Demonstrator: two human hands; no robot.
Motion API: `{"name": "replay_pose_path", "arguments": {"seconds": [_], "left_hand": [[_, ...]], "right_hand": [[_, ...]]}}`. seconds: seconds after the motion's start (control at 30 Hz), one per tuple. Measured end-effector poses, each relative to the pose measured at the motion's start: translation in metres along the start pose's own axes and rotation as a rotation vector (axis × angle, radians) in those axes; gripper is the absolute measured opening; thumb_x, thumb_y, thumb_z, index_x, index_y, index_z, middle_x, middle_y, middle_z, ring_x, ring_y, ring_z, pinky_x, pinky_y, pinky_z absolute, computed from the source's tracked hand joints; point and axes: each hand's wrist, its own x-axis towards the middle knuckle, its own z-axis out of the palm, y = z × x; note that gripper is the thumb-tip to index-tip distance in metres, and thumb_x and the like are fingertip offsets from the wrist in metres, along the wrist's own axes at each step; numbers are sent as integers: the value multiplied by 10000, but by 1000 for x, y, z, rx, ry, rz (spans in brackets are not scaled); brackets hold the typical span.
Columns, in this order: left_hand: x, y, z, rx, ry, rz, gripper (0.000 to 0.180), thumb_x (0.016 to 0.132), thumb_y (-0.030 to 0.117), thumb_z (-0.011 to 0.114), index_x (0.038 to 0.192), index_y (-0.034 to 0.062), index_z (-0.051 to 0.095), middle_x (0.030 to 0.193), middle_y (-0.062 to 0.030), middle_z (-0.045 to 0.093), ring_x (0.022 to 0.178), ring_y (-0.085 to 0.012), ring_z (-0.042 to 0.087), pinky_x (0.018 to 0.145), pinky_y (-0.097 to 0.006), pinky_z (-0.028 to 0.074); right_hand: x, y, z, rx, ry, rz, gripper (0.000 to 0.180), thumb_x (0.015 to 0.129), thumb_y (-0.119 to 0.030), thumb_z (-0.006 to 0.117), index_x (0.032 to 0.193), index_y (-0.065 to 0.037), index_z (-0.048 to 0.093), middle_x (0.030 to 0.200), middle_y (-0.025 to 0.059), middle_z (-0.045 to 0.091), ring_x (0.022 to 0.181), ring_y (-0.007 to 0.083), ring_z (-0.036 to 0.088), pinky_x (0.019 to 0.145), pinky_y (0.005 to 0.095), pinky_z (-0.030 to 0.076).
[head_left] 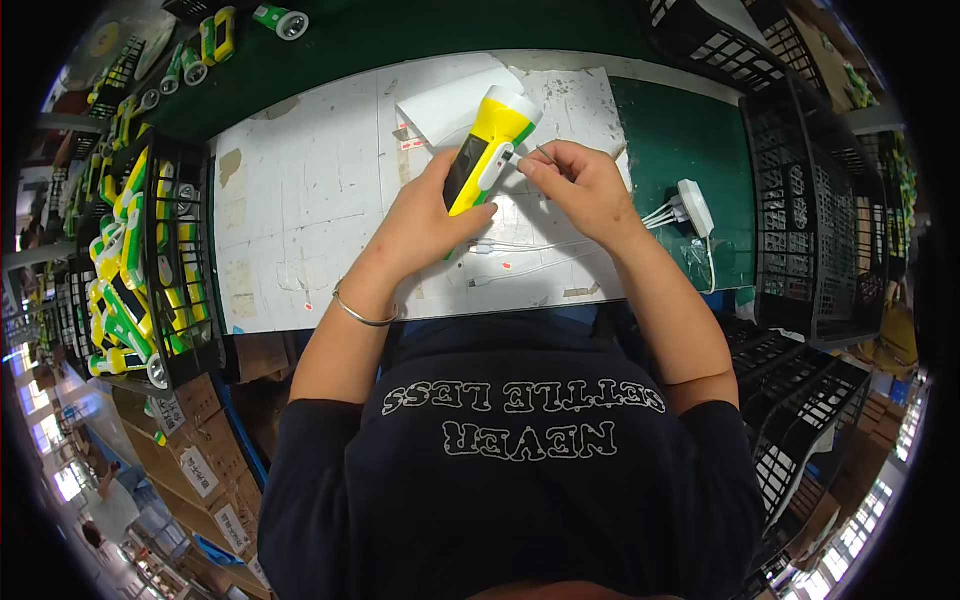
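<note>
A yellow-and-green flashlight [482, 158] with a white lens rim, a long black panel and a white switch plate lies tilted over the worktop, its head pointing away to the right. My left hand [418, 212] is closed round its lower body, thumb across the near end. Beside the switch plate, my right hand [588, 192] pinches with thumb and forefinger. Something small and dark shows at those fingertips, too small to make out. White charging cables [530, 246] lie under and behind my hands, running to a white charger block [694, 208] on the right.
A white sheet [455, 105] lies beyond the flashlight on the marked white board [290, 200]. At the left stands a black crate [185, 350] full of flashlights; more flashlights [217, 36] lie at the far left. Black crates [815, 210] stack up at the right.
</note>
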Motion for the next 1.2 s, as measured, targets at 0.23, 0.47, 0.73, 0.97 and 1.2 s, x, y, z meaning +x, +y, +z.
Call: {"name": "replay_pose_path", "arguments": {"seconds": [0.23, 0.47, 0.73, 0.97, 1.2], "left_hand": [[-4, 6, 10, 444, 267, 197, 540, 729, 159, 643, 1203, 15, 427, 1034, -193, 565, 931, -352, 570, 779, -386, 473], [-5, 2, 13, 415, 237, 186, 551, 732, 163, 656, 1213, 24, 425, 1045, -181, 568, 937, -338, 576, 787, -379, 476], [-4, 5, 20, 374, 206, 132, 550, 738, 181, 665, 1215, 36, 432, 1028, -187, 581, 933, -335, 585, 798, -366, 475], [2, 1, 8, 405, 220, 97, 463, 751, 163, 623, 1160, 32, 450, 1032, -186, 564, 906, -361, 573, 766, -406, 476], [-31, -2, -122, 88, 996, 452, 462, 771, 167, 688, 1128, -3, 449, 983, -107, 555, 868, -207, 565, 744, -309, 469]], "right_hand": [[-2, 5, 4, 122, 34, 86, 217, 823, -201, 630, 771, 9, 608, 635, -15, 540, 587, 35, 444, 521, 201, 367], [-2, -4, 0, 147, -5, 199, 186, 829, -196, 634, 759, -27, 602, 636, -47, 512, 584, 25, 415, 526, 186, 317], [-3, 7, 1, 61, 47, 89, 178, 824, -193, 639, 757, -32, 604, 637, -51, 511, 574, 11, 392, 512, 181, 300], [-4, 7, 7, 81, 13, 113, 180, 826, -179, 642, 733, -37, 582, 622, -62, 490, 568, 8, 382, 497, 189, 296], [-19, 19, -7, -61, 37, 30, 146, 832, -135, 627, 787, -1, 592, 650, -42, 521, 590, 30, 435, 530, 188, 357]]}}
